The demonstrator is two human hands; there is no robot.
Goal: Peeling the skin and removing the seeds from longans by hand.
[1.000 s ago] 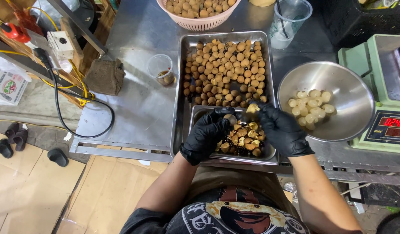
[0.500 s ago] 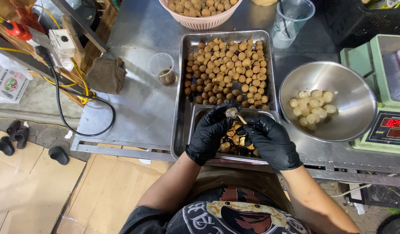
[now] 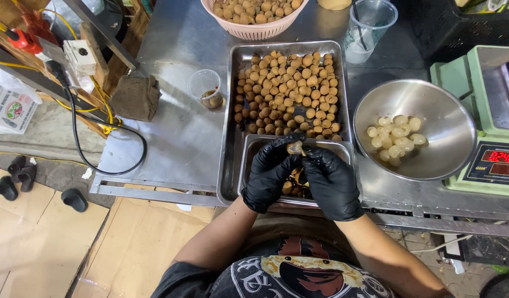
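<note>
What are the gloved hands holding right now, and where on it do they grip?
One small brown fruit, pinched between the fingertips of the left hand and the right hand, one from each side, above the small metal tray of shells.

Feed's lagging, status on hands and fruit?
Left hand and right hand both pinching one fruit over small tray. Peeled fruit in bowl. Nothing blocking.
</note>
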